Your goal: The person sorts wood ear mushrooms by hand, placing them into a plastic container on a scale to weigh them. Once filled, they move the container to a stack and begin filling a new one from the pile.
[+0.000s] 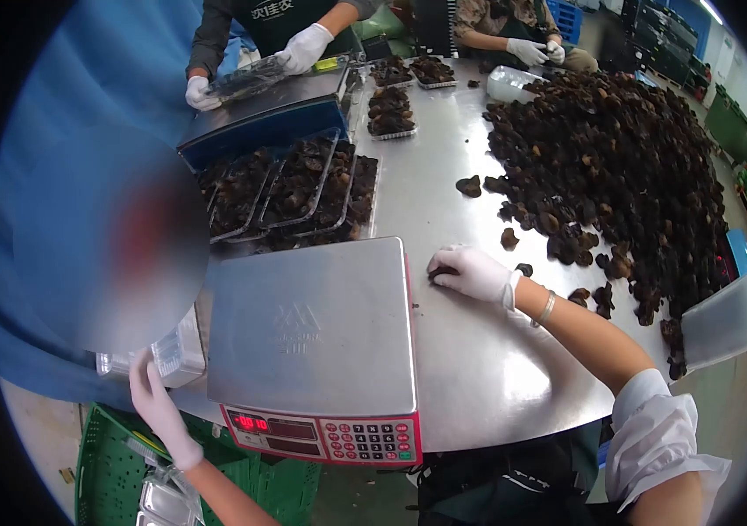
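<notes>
My right hand (476, 273), in a white glove, rests over the steel table (444, 202) to the right of the scale, its fingers curled round a dark mushroom-like piece (444, 273). My left hand (159, 403), also gloved, is at the lower left beside a stack of clear plastic trays (179, 351); its fingers point up along the stack's edge, and whether they grip a tray is unclear. Between my hands stands the scale (312, 333), with nothing on its steel plate and a red lit display. Filled trays (295, 188) lie behind it.
A large heap of dark pieces (610, 167) covers the table's right side, with loose ones near its edge. A clear bin (731, 320) stands at the right. Green crates (110, 465) sit below left. Two gloved co-workers work across the table, one holding a tray (255, 79).
</notes>
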`<state>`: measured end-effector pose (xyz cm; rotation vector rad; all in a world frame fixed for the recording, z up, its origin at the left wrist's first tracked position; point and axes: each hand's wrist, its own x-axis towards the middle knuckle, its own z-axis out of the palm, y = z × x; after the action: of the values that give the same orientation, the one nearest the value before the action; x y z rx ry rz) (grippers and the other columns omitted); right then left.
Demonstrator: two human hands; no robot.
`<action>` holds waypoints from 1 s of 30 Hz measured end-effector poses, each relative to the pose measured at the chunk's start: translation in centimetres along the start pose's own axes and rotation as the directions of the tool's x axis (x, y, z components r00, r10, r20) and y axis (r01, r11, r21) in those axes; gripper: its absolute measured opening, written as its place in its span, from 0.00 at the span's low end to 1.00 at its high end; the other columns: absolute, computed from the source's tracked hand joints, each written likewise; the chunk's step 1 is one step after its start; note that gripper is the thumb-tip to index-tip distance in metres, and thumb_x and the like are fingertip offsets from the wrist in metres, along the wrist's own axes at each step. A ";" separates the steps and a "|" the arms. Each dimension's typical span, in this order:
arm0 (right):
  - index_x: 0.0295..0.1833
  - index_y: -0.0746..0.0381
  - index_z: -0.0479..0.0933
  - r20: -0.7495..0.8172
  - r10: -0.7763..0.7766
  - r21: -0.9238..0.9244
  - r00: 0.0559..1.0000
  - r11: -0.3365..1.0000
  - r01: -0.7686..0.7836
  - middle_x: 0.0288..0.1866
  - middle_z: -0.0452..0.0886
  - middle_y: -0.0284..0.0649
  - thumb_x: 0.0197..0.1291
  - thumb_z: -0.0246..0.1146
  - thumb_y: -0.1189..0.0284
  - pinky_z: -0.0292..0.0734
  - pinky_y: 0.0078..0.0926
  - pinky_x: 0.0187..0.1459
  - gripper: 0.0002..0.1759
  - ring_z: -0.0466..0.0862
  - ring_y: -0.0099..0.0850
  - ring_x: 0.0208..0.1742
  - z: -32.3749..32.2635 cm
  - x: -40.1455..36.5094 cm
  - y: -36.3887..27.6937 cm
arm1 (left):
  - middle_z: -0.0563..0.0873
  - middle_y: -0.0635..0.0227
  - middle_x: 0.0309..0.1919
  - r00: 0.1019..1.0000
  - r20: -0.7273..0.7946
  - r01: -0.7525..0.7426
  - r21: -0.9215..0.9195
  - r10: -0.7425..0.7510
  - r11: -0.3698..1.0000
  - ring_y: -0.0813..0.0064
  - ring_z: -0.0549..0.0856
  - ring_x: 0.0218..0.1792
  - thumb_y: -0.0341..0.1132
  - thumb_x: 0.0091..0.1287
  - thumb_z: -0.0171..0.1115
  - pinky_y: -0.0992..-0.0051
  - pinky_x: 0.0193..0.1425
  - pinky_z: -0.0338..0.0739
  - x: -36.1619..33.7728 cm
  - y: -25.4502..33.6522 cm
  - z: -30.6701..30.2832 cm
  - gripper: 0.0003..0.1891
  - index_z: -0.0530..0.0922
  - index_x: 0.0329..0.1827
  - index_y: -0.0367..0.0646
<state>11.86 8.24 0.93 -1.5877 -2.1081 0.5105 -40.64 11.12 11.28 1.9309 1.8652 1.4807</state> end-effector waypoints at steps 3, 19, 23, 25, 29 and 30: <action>0.65 0.63 0.76 0.027 0.206 0.537 0.978 0.823 -0.188 0.55 0.83 0.41 0.70 0.63 0.71 0.76 0.32 0.60 0.20 0.82 0.36 0.51 -2.3 -3.8 -1.7 | 0.86 0.52 0.54 0.994 0.093 0.039 0.168 -0.055 0.985 0.60 0.85 0.55 0.35 0.78 0.56 0.66 0.65 0.74 4.9 -12.3 1.8 0.17 0.81 0.58 0.29; 0.70 0.67 0.68 -0.078 0.188 0.864 0.979 -0.477 0.160 0.60 0.78 0.43 0.79 0.54 0.66 0.81 0.29 0.63 0.22 0.81 0.32 0.58 -6.2 -19.1 -5.5 | 0.92 0.51 0.36 0.935 0.286 0.068 0.439 -0.212 0.896 0.66 0.89 0.37 0.44 0.70 0.67 0.66 0.48 0.80 9.2 -16.2 5.9 0.21 0.87 0.45 0.28; 0.70 0.67 0.69 -0.062 0.392 0.895 0.918 -0.385 0.224 0.58 0.81 0.44 0.78 0.55 0.65 0.82 0.29 0.61 0.23 0.82 0.32 0.57 -5.3 -24.9 -5.5 | 0.87 0.63 0.26 0.947 0.245 0.125 0.316 -0.208 0.941 0.73 0.81 0.28 0.44 0.71 0.66 0.68 0.37 0.75 9.5 -19.5 6.7 0.20 0.88 0.41 0.29; 0.70 0.66 0.70 -0.079 0.529 0.927 0.845 -0.273 0.257 0.56 0.82 0.43 0.77 0.56 0.65 0.81 0.30 0.60 0.23 0.82 0.31 0.55 -4.8 -28.5 -5.7 | 0.85 0.68 0.23 0.922 0.276 0.192 0.285 -0.272 0.939 0.76 0.78 0.26 0.45 0.72 0.65 0.69 0.34 0.72 9.7 -19.1 6.1 0.21 0.88 0.39 0.30; 0.64 0.66 0.75 -0.271 0.820 0.963 0.504 0.234 0.136 0.50 0.81 0.39 0.76 0.56 0.67 0.76 0.25 0.53 0.19 0.81 0.26 0.49 -5.0 -37.2 -6.2 | 0.82 0.69 0.23 0.917 0.272 0.237 0.221 -0.293 0.946 0.76 0.74 0.25 0.46 0.73 0.63 0.69 0.31 0.69 9.9 -20.5 6.6 0.22 0.86 0.38 0.29; 0.63 0.67 0.76 -0.356 0.842 0.934 0.405 0.333 0.128 0.48 0.82 0.38 0.75 0.57 0.66 0.75 0.24 0.51 0.19 0.79 0.25 0.45 -5.2 -39.9 -6.2 | 0.84 0.64 0.24 0.918 0.271 0.241 0.196 -0.288 0.951 0.72 0.77 0.24 0.47 0.74 0.62 0.66 0.32 0.72 10.5 -20.9 6.8 0.23 0.85 0.39 0.28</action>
<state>19.28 -31.68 3.43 -1.2223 -0.3305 0.6558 -53.57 28.58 0.25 1.7514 2.0521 0.9322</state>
